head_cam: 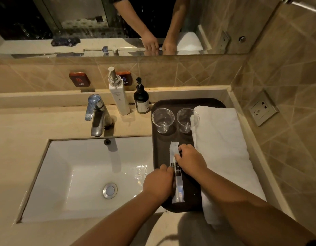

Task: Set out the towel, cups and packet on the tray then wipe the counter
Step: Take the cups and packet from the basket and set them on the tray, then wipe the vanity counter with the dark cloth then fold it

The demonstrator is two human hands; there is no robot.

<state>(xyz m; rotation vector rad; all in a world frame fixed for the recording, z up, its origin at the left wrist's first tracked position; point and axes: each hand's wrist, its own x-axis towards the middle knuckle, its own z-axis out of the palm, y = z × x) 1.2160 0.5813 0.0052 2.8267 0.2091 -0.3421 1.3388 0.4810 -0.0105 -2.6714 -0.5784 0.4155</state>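
Note:
A dark tray lies on the counter right of the sink. A folded white towel covers the tray's right side and hangs over its near edge. Two clear plastic cups stand upright at the tray's far end, the left cup and the right cup beside the towel. A long white packet lies lengthwise on the tray's middle. My left hand grips the packet's left side. My right hand pinches its upper part.
The white sink basin is wet, with a chrome faucet behind it. A white pump bottle and a dark pump bottle stand at the back ledge. A wall socket sits to the right. The mirror is above.

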